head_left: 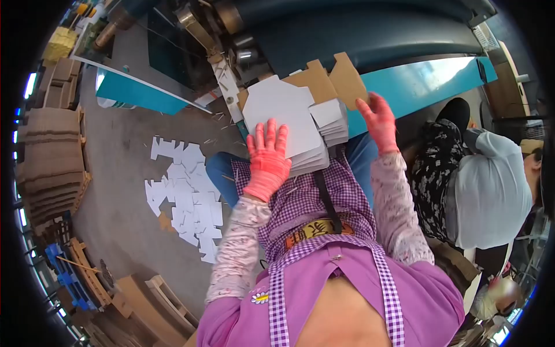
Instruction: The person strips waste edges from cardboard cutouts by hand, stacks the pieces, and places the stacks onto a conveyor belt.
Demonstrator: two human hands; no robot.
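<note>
A stack of white die-cut cardboard sheets point(280, 110) rests at my lap against the machine's edge, its layers fanned at the near and right sides. My left hand point(267, 159), in a red glove, lies flat on the top sheet with its fingers spread. To the right, my right hand point(380, 120), also red-gloved, pinches the lower right edge of a brown cardboard piece point(347, 81) between thumb and fingers. More brown cardboard point(317, 80) shows behind the white stack. Smaller white flaps point(329, 118) stick out at the stack's right side.
A teal panel point(422, 84) runs right below a large dark roller point(370, 34). White cardboard scraps point(188, 194) litter the floor at left. Stacked brown cardboard point(52, 156) stands on the far left. Close by on the right, another person point(488, 191) sits bent over.
</note>
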